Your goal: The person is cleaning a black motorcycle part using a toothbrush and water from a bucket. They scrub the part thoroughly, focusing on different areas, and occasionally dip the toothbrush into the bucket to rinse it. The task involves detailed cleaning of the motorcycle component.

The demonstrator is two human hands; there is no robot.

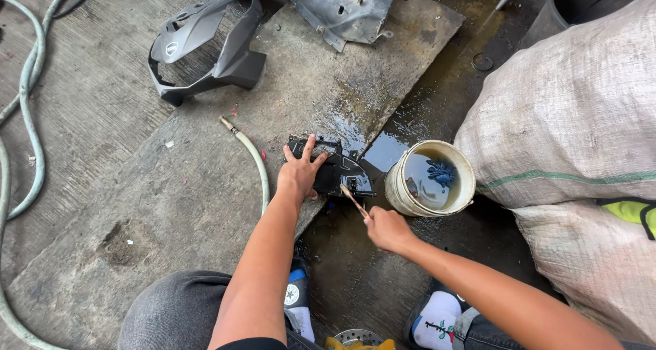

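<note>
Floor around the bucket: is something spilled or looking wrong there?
Yes. A dark wet patch spreads over the concrete floor beside the bucket, reaching the black part under the left hand. The right hand holds a brush.

On my feed both forearms are bare. A black sleeve edge [249, 343] shows at the left upper arm. I see grey trousers [174, 309], white socks [437, 322] with small printed emblems, and dark sandals [295, 268].
</note>
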